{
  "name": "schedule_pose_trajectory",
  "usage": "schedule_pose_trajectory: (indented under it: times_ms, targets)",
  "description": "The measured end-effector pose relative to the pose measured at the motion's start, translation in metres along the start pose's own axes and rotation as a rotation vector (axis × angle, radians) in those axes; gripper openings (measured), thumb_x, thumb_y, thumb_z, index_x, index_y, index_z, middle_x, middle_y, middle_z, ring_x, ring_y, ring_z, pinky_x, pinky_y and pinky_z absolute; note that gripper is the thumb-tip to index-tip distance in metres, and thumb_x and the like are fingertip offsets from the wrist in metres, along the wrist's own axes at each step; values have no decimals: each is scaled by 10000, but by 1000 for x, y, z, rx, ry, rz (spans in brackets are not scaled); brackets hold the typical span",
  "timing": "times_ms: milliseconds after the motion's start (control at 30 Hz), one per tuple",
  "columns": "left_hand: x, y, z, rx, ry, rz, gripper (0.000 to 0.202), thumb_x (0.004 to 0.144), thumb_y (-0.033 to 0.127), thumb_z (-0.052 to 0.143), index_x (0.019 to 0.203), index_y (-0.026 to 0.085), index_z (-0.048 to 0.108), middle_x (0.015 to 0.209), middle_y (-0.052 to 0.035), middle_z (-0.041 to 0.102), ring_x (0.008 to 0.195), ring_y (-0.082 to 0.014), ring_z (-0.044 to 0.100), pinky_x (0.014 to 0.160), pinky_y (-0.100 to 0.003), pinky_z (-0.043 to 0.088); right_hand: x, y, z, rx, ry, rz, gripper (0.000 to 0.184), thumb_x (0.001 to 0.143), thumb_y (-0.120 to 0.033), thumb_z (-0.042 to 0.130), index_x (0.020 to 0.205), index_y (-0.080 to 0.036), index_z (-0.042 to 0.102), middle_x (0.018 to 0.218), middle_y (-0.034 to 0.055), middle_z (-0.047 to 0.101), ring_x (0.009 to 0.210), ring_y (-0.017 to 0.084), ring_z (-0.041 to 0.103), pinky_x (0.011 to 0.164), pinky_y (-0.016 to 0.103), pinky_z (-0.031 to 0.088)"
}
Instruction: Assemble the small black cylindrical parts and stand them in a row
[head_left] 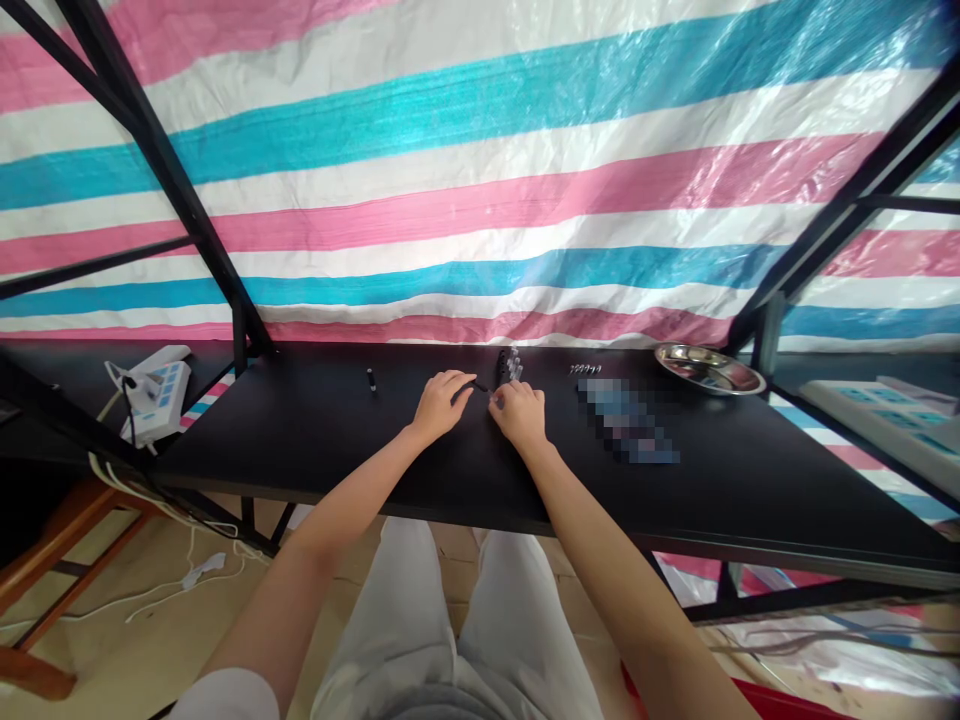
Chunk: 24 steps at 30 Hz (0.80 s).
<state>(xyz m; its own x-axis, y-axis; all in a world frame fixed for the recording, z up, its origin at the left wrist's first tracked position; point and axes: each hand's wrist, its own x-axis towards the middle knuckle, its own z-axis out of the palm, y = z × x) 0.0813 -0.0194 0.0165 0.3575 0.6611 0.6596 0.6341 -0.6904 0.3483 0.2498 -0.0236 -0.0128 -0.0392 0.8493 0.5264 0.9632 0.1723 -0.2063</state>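
Note:
Both my hands rest on a black table (315, 440), close together near its middle. My left hand (441, 401) has its fingers curled and pinches a small black part (478, 385) at its fingertips. My right hand (519, 411) is closed, its fingertips meeting the same small part from the right. Just behind my right hand stands a small cluster of dark and clear pieces (511, 364). A single small black piece (371, 380) lies alone to the left of my left hand.
A row of tiny metal parts (586, 369) and a steel dish (708, 368) sit at the back right. A white power strip (159, 393) with cables lies on the left. Black frame posts (240, 330) rise at both sides; a striped tarp hangs behind.

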Motion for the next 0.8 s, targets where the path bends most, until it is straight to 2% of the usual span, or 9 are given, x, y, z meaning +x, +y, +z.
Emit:
schedule_pose_trajectory:
  times_ms: [200, 467, 600, 800]
  targets:
    - [-7, 3, 1, -44, -48, 66, 350, 884, 205, 383, 1192, 218, 549, 1061, -67, 603, 947, -158, 540, 883, -341, 440, 0, -1, 1, 9, 1, 5, 133, 783, -248, 482, 747, -170, 584, 817, 70, 606, 822, 212, 488, 681, 318, 241]
    - [-15, -6, 11, -185, 66, -58, 306, 859, 182, 426, 1094, 237, 614, 1005, -55, 598, 958, -141, 553, 888, -326, 454, -2, -9, -6, 56, -2, -35, 110, 770, -220, 488, 726, -173, 576, 796, 62, 602, 822, 204, 495, 683, 312, 242]
    - [-18, -6, 5, -255, 84, -125, 221, 827, 219, 505, 993, 218, 651, 968, -54, 599, 924, -141, 570, 792, -287, 477, -3, -14, -7, 67, -6, -92, 99, 769, -216, 496, 720, -174, 572, 778, 55, 595, 811, 198, 490, 687, 311, 244]
    - [-17, -6, 0, -409, 16, -259, 132, 728, 227, 621, 848, 181, 653, 946, -47, 618, 774, -114, 579, 592, -221, 430, -4, -18, -10, 85, -24, -177, 84, 776, -206, 508, 757, -167, 581, 811, 56, 600, 813, 191, 490, 702, 308, 256]
